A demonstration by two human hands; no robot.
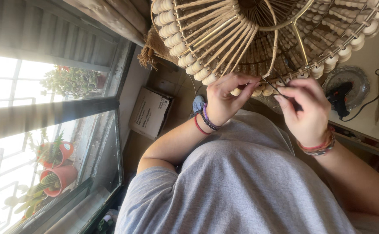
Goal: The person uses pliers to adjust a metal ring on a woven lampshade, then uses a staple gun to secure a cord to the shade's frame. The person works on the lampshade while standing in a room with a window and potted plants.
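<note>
The person stands close to a big round lampshade [258, 39] made of a golden wire frame with rows of pale wooden beads. It hangs at the top of the view, just above both hands. The left hand [226, 97] touches the lower edge of the lampshade; its fingers are together, pinched on a bead or a thread at the rim, I cannot tell exactly which. The right hand [306, 108] is just beside it, and its fingers are closed around a thin dark tool [284, 93] whose tip points to the same place on the rim. Both wrists carry coloured bracelets [204, 121].

On the right, on a light table [371, 123], a black glue gun [340, 97] lies on a round silver tray [358, 78]. A cardboard box [150, 112] stands on the floor near the window [51, 112], and red flower pots [61, 173] with plants are behind the glass.
</note>
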